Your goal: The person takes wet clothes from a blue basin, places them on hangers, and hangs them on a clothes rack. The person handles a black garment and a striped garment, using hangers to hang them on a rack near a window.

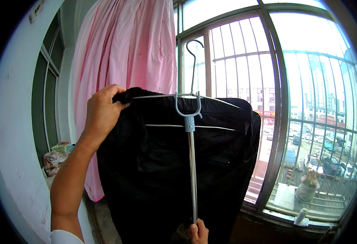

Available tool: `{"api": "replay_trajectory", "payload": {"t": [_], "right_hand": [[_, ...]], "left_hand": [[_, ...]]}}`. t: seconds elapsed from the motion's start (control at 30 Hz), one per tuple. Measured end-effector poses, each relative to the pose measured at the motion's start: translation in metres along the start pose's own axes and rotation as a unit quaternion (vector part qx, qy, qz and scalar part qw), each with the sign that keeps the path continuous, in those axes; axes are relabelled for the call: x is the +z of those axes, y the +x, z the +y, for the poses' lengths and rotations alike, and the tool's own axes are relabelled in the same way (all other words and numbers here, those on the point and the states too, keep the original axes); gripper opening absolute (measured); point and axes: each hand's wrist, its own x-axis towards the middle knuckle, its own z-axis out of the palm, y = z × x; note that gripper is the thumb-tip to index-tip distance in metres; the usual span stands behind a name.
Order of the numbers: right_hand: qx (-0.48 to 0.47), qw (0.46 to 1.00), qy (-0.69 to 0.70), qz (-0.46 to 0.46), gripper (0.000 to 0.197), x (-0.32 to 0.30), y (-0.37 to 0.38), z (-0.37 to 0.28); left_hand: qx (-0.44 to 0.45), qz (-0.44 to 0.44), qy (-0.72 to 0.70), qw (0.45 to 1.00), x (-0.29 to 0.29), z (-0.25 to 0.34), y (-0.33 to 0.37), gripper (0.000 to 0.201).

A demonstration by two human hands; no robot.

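Note:
A black garment (166,179), with a gathered edge at its upper left, hangs in front of me on a thin wire hanger (194,73). My left hand (102,110) is closed, pinching the garment's upper left corner between thumb and fingers. Low in the middle, my right hand (199,232) wraps round the metal shaft of a clothes pole (192,171). The pole stands upright in front of the garment. Its blue-grey forked head (189,112) is at the hanger, just under the hook, which points up and holds onto nothing.
A pink curtain (125,49) hangs behind on the left. Barred windows (243,53) fill the right side, with a potted plant (307,189) beyond the glass. At far left, a green basket (60,147) sits above a plastic bag (55,161) near the wall (12,122).

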Motion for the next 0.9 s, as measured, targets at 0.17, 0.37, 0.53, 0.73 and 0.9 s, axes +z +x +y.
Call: {"api": "replay_trajectory", "payload": {"t": [0.17,0.37,0.53,0.73,0.9], "right_hand": [[0.022,0.999,0.038,-0.002,0.031,0.004,0.002,-0.002],[0.063,0.991,0.118,0.001,0.028,0.007,0.004,-0.018],[0.106,0.985,0.136,-0.032,0.024,0.004,0.031,-0.050],[0.018,0.997,0.057,-0.054,0.024,-0.002,0.106,-0.099],[-0.022,0.995,0.082,-0.050,0.027,0.003,0.181,-0.147]], "left_hand": [[0.009,0.019,0.032,0.999,-0.006,0.008,0.007,0.020],[0.006,0.028,-0.019,0.999,-0.008,0.010,0.012,0.020],[0.006,-0.001,0.008,1.000,-0.009,0.015,0.030,0.029],[0.217,0.212,0.143,0.942,-0.013,0.026,0.048,0.041],[0.315,0.050,-0.112,0.941,-0.013,0.044,-0.086,0.021]]}}
